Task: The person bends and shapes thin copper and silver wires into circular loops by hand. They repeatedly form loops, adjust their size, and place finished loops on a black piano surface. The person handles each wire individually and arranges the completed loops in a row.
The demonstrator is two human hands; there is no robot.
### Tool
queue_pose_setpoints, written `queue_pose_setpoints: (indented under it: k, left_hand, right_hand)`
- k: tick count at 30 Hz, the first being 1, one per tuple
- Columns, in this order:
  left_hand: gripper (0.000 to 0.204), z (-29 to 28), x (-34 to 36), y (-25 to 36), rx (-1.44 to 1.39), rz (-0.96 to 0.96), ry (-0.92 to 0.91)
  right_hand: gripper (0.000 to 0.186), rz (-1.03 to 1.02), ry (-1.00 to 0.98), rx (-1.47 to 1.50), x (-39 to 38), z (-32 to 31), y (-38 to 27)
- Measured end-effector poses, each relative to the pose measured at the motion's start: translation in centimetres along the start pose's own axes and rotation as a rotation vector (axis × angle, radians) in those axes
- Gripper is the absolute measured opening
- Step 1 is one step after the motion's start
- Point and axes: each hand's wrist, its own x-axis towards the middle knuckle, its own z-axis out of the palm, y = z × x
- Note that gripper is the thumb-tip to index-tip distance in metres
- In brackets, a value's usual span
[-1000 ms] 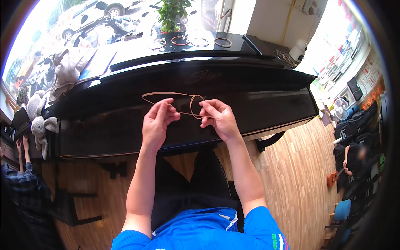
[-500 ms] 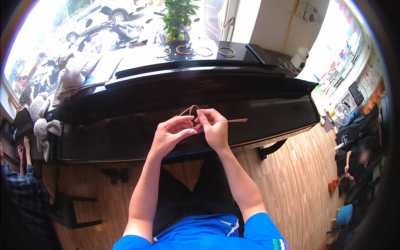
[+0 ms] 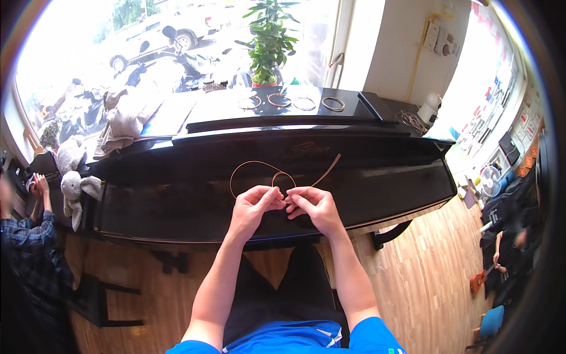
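Observation:
A thin copper-coloured string (image 3: 253, 161) forms a wide loop and a smaller coil in front of the black piano's fallboard (image 3: 147, 200), with a loose tail rising to the right. My left hand (image 3: 253, 206) pinches the string at the lower part of the coil, thumb against fingers. Close beside it my right hand (image 3: 315, 206) also grips the string, fingertips near those of my left hand. The exact crossing between my fingertips is too small to make out.
Several coiled strings (image 3: 280, 94), a potted plant (image 3: 266, 41) and folded fabric (image 3: 121, 124) are on the piano top. A plush toy (image 3: 73, 186) hangs at left. A person in plaid (image 3: 29, 236) is at far left; another person with a small guitar (image 3: 479, 281) is at right.
My hands have drawn closer together and moved slightly down. The string's loop has opened out to the left and its tail now points up-right. The view has tilted upward.

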Motion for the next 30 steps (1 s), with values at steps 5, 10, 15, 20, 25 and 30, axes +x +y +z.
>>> queue_pose_setpoints:
  k: [5, 10, 15, 20, 25, 30]
  left_hand:
    - [0.021, -0.1, -0.1, -0.1, 0.036, 0.015, 0.0]
    - [0.02, 0.0, -0.4, -0.2, 0.004, 0.008, 0.017]
    - [0.022, -0.3, 0.0, -0.5, -0.045, 0.072, 0.026]
    - [0.019, -0.9, 0.0, -0.4, -0.189, 0.059, 0.059]
    - [0.014, -1.4, 0.0, -0.3, -0.341, 0.04, 0.106]
    - [0.014, -1.7, -0.1, 0.2, -0.48, 0.005, 0.207]
  right_hand:
    - [0.025, -0.026, -0.035, 0.104, -0.1, -0.6, 0.5]
    - [0.025, -0.044, 0.036, 0.258, 0.0, -0.5, 0.3]
    - [0.024, -0.153, 0.162, 0.336, 0.3, -1.0, 1.5]
    - [0.025, -0.224, 0.231, 0.55, 0.2, -2.0, 2.0]
    - [0.024, -0.233, 0.346, 0.803, 0.1, -3.0, 2.5]
    - [0.024, -0.269, 0.401, 0.896, -0.1, -3.2, 2.5]
